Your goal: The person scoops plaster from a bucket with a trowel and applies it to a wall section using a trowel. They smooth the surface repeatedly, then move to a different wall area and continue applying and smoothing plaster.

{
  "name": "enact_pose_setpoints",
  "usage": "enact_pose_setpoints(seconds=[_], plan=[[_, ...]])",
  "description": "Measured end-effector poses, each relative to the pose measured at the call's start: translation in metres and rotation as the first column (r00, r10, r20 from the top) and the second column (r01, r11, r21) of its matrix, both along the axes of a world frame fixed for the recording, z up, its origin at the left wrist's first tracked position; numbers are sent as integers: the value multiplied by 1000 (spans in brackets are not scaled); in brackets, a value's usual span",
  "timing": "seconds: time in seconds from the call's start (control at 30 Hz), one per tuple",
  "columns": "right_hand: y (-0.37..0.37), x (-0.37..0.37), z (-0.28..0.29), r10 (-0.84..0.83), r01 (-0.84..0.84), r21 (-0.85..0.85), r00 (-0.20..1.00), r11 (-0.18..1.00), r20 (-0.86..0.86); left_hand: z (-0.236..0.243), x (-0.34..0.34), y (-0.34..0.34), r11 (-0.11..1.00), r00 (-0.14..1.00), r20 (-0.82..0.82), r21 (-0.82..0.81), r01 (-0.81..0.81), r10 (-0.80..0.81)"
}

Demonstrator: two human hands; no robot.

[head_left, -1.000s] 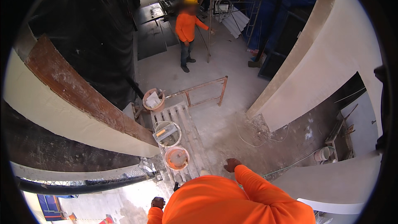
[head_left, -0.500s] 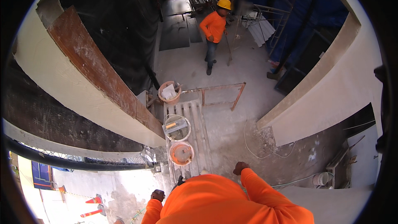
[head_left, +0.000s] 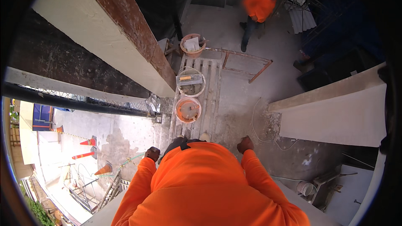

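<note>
My left hand (head_left: pixel 153 153) is beside my body at the platform's left side, fingers curled in, nothing showing in it. My right hand (head_left: pixel 245 144) is out past the platform's right edge, also closed, with no object visible. Both hands are apart from the buckets. In front of my feet, on a slatted metal platform (head_left: pixel 212 96), stands an orange bucket (head_left: pixel 198 115) with greyish contents. Beyond it is a pale bucket (head_left: pixel 202 88) with a flat trowel (head_left: pixel 196 79) with a yellowish handle across its top. An orange-pink bucket (head_left: pixel 187 53) holding white pieces stands at the far end.
A co-worker (head_left: pixel 258 8) in an orange top and yellow helmet stands beyond the platform. A rusty metal frame (head_left: pixel 260 72) juts out at its far end. Wall edges flank me, a pale pillar (head_left: pixel 138 54) left and a white wall (head_left: pixel 335 121) right. A cable (head_left: pixel 252 121) lies below.
My view has tilted down and shifted, so the buckets appear higher. My right hand has come in lower beside my body. The co-worker has turned and stepped.
</note>
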State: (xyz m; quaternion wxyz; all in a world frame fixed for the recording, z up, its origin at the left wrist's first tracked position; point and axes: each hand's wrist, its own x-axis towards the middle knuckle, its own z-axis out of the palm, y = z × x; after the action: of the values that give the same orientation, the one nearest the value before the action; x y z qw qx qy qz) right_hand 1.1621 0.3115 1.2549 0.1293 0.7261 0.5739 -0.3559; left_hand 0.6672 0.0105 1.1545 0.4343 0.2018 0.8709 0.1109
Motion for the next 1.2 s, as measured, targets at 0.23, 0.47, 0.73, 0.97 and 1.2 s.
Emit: enact_pose_setpoints(seconds=[0.23, 0.47, 0.73, 0.97, 1.2], plan=[[-24, 17, -28, 166, -172, 78, 983, 982, 79, 38, 5, -8, 903, 901, -67, -68, 424, -428], [-9, 5, -43, 268, -255, -151, 961, 955, 67, 54, 17, -42, 928, 923, -106, -17, 371, -371], [37, -69, -52, 377, -376, -89, 926, 922, -4, 24, -3, -60, 924, 890, 263, -17, -382, 373], [80, -171, -81, 365, -367, 3, 924, 930, -109, -11, -61, -48, 971, 964, 127, 89, 222, -232], [93, -247, -161, 433, -459, -86, 875, 884, -219, -18, -126, 55, 915, 915, -23, -20, 403, -404]])
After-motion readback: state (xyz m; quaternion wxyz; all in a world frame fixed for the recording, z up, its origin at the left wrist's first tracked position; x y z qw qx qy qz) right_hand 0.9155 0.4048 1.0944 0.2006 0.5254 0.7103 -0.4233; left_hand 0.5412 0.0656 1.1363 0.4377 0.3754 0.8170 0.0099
